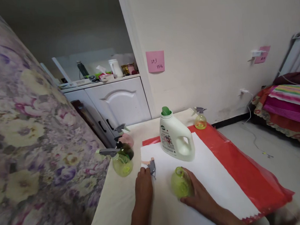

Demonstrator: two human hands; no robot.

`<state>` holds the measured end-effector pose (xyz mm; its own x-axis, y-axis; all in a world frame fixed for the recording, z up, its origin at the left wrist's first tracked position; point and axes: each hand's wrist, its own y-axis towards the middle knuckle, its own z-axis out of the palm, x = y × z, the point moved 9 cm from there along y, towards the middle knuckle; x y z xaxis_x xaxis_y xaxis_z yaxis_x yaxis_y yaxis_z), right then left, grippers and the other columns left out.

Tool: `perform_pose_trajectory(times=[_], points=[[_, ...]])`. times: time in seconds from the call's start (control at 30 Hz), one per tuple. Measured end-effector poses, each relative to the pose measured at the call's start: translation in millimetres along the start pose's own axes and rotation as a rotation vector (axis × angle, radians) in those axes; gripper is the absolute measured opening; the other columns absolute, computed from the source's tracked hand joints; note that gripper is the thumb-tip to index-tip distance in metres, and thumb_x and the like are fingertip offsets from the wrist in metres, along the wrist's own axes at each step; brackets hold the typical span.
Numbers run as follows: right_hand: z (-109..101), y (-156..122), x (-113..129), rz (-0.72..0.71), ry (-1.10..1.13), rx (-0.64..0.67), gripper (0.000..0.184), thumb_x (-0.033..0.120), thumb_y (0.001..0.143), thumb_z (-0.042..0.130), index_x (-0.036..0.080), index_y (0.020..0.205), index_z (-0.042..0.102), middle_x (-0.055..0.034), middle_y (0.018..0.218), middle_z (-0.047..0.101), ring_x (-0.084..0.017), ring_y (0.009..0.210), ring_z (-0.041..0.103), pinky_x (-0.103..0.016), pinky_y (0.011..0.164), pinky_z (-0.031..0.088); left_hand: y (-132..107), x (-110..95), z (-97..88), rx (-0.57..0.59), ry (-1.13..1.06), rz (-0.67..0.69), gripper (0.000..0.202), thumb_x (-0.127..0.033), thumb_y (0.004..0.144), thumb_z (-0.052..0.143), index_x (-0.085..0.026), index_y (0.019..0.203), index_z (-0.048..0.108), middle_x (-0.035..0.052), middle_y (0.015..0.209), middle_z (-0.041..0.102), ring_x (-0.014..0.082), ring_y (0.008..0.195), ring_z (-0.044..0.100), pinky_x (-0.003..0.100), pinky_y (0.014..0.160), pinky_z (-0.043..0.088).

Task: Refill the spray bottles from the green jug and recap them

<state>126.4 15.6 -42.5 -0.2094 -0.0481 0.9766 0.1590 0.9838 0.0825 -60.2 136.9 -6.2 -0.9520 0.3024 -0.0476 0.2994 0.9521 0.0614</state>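
Note:
My right hand (199, 193) is wrapped round the side of a yellow-green spray bottle (180, 184), whose open neck has no spray head on it. The bottle is upright over the white sheet. My left hand (144, 182) has its fingers curled together at a grey and peach trigger spray head (152, 166), which lies on the sheet's left edge; my fingertips are partly hidden. Beyond both hands stands a large pale detergent jug (176, 138) with its side handle to the right and a green spout (165, 110) at its mouth.
To the left stand a yellow-green spray bottle (122, 166), a dark pump bottle (126, 149) and a pink spray bottle (127, 139). Another spray bottle (200, 120) with orange-yellow liquid stands at the back right. Red plastic (237, 164) borders the white sheet (216, 166). A floral curtain (42, 134) hangs left.

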Motion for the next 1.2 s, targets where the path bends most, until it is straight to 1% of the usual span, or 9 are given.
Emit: perform_pose_trajectory(times=[0.23, 0.4, 0.47, 0.53, 0.67, 0.77, 0.93, 1.07, 1.2], points=[[-9.9, -13.3, -2.0, -0.048, 0.043, 0.043, 0.095, 0.018, 0.062, 0.077, 0.026, 0.144, 0.029, -0.0104, 0.150, 0.038, -0.028, 0.140, 0.033, -0.047, 0.118, 0.023, -4.9, 2.9, 2.4, -0.030, -0.108, 0.008, 0.044, -0.002, 0.087, 0.031, -0.015, 0.122, 0.054, 0.0122, 0.118, 0.061, 0.0198, 0.108, 0.056, 0.027, 0.089, 0.041], [-49.8, -16.3, -5.4, -0.084, 0.106, -0.063, 0.067, 0.034, 0.078, 0.070, 0.028, 0.137, 0.038, -0.0106, 0.147, 0.044, -0.027, 0.137, 0.040, -0.050, 0.114, 0.033, -11.8, 7.0, -1.0, -0.065, -0.162, -0.001, 0.046, -0.004, 0.087, 0.032, -0.015, 0.128, 0.050, 0.0151, 0.137, 0.050, 0.0230, 0.119, 0.051, 0.029, 0.090, 0.042], [-72.4, -7.2, 0.7, -0.086, 0.148, -0.145, 0.058, 0.040, 0.080, 0.067, 0.028, 0.132, 0.044, -0.0113, 0.142, 0.049, -0.028, 0.133, 0.045, -0.051, 0.111, 0.038, -16.0, 7.8, -8.5, -0.115, -0.198, -0.014, 0.045, -0.005, 0.087, 0.033, -0.012, 0.127, 0.051, 0.0188, 0.139, 0.048, 0.0270, 0.122, 0.049, 0.035, 0.092, 0.043], [-93.7, 8.1, 12.1, -0.101, 0.182, -0.228, 0.053, 0.045, 0.079, 0.068, 0.027, 0.125, 0.049, -0.0123, 0.138, 0.053, -0.029, 0.129, 0.049, -0.052, 0.108, 0.042, -22.3, 3.6, -20.5, -0.198, -0.311, 0.003, 0.041, -0.008, 0.087, 0.034, -0.011, 0.122, 0.055, 0.0198, 0.130, 0.055, 0.0286, 0.118, 0.052, 0.040, 0.093, 0.043], [-121.3, 50.9, 35.1, -0.142, 0.201, -0.353, 0.055, 0.050, 0.074, 0.071, 0.024, 0.119, 0.054, -0.0140, 0.134, 0.056, -0.030, 0.123, 0.054, -0.052, 0.102, 0.045, -39.5, -19.8, -40.6, -0.303, -0.756, 0.121, 0.029, -0.024, 0.087, 0.049, -0.021, 0.111, 0.064, 0.0118, 0.113, 0.066, 0.0277, 0.109, 0.059, 0.044, 0.096, 0.045], [-121.6, 85.9, 43.9, -0.163, 0.198, -0.357, 0.057, 0.051, 0.069, 0.074, 0.022, 0.116, 0.056, -0.0125, 0.127, 0.061, -0.029, 0.118, 0.057, -0.046, 0.099, 0.048, -48.8, -38.0, -39.6, -0.245, -1.052, 0.115, 0.032, -0.032, 0.081, 0.062, -0.024, 0.112, 0.067, 0.0119, 0.123, 0.065, 0.0302, 0.111, 0.060, 0.048, 0.099, 0.044], [-103.5, 129.0, 49.5, -0.154, 0.176, -0.265, 0.040, 0.048, 0.066, 0.077, 0.018, 0.090, 0.065, -0.0059, 0.088, 0.073, -0.022, 0.079, 0.066, -0.033, 0.071, 0.054, -53.4, -66.8, -35.2, -0.143, -1.177, 0.127, 0.049, -0.026, 0.073, 0.068, -0.024, 0.122, 0.063, 0.0121, 0.130, 0.062, 0.0314, 0.119, 0.056, 0.050, 0.105, 0.041], [-97.7, 144.4, 51.0, -0.135, 0.141, -0.235, 0.034, 0.046, 0.061, 0.079, 0.017, 0.070, 0.064, 0.0027, 0.052, 0.061, -0.014, 0.048, 0.054, -0.025, 0.047, 0.043, -49.8, -78.7, -33.9, -0.117, -1.206, 0.129, 0.053, -0.021, 0.068, 0.070, -0.024, 0.121, 0.063, 0.0118, 0.130, 0.062, 0.0314, 0.123, 0.053, 0.049, 0.108, 0.037], [-98.0, 151.0, 50.6, -0.133, 0.125, -0.286, 0.037, 0.049, 0.058, 0.080, 0.019, 0.064, 0.060, 0.0064, 0.043, 0.052, -0.011, 0.040, 0.044, -0.024, 0.042, 0.035, -47.7, -86.8, -33.1, -0.061, -1.214, 0.139, 0.048, -0.019, 0.070, 0.067, -0.026, 0.118, 0.064, 0.0102, 0.127, 0.064, 0.0292, 0.121, 0.054, 0.047, 0.109, 0.037]])
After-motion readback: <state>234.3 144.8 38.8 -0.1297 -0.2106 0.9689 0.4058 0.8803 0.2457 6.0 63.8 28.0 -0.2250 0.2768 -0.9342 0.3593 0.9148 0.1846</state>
